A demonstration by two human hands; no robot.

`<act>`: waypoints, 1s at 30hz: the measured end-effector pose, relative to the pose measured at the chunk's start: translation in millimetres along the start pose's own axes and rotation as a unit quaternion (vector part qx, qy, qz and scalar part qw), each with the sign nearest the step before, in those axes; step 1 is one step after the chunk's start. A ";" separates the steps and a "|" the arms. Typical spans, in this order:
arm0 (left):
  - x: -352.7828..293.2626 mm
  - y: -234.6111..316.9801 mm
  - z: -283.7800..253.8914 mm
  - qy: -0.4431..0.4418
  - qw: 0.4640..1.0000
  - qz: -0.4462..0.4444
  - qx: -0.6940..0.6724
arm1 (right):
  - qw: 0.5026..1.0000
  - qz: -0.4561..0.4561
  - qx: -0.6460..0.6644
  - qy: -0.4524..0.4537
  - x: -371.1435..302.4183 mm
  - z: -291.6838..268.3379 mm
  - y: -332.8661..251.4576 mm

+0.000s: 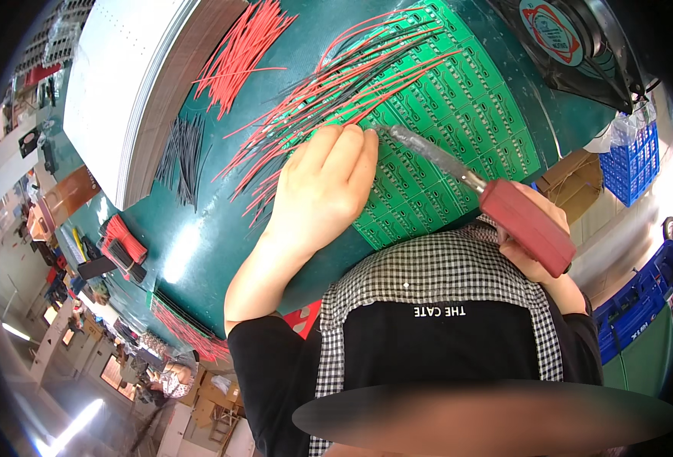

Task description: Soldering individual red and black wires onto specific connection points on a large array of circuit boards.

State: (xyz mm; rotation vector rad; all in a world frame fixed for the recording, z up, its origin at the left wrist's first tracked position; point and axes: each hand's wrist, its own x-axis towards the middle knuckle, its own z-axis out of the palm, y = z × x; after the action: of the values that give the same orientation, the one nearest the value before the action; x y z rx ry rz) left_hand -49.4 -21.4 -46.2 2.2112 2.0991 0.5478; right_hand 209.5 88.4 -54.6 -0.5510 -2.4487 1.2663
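Observation:
A sheet of joined green circuit boards [466, 114] lies on the green table, with many red and black wires attached across its upper left part. My left hand [325, 183] rests over the sheet's left side, its fingertips pinched on a red wire [359, 118]. In my right hand [538, 265] is a soldering gun [523, 225] with a red handle, and my fingers are wrapped around it. Its dark metal shaft points up and left. The tip is beside my left fingertips, just over the boards; whether it touches a joint, I cannot tell.
Loose red wires [245, 57] and black wires [180, 156] lie beside a tall stack of white sheets [127, 84]. A black fan [573, 46] stands at the far right. Another wired board [188, 324] sits at the left edge. A blue crate [632, 164] stands beyond the table.

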 end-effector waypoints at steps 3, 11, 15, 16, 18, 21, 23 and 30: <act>2.0 0.4 -1.3 -0.003 1.000 0.004 0.006 | 0.976 0.183 0.112 -0.037 -19.7 -4.3 4.5; 2.6 1.7 -0.7 0.003 1.000 -0.014 0.001 | 0.965 0.248 0.083 0.019 -9.7 -3.5 -5.6; 11.7 3.6 -1.3 0.038 0.999 -0.011 -0.002 | 0.970 0.238 0.058 -0.001 -16.4 -8.2 -0.2; 13.7 4.0 0.3 0.037 0.999 -0.011 -0.001 | 0.969 0.238 0.058 -0.001 -15.6 -8.5 -0.2; 17.8 3.7 3.8 0.044 0.999 -0.002 -0.005 | 0.973 0.231 0.019 -0.015 -13.2 -8.6 -0.8; 20.2 2.4 7.8 0.038 0.999 -0.001 0.001 | 0.963 0.245 0.110 0.001 -20.0 -9.5 2.4; 21.3 3.3 6.8 0.030 1.000 0.002 0.002 | 0.966 0.222 0.130 -0.009 -21.5 -12.1 6.3; 20.5 2.2 9.1 0.031 1.000 -0.001 0.000 | 0.997 0.059 -0.045 -0.012 -3.5 -13.0 4.1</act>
State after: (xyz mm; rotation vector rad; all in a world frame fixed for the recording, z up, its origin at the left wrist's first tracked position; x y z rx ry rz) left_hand -44.3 0.3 -49.6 2.2185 2.1306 0.6256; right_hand 219.2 98.0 -51.2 -0.7188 -2.5356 1.2170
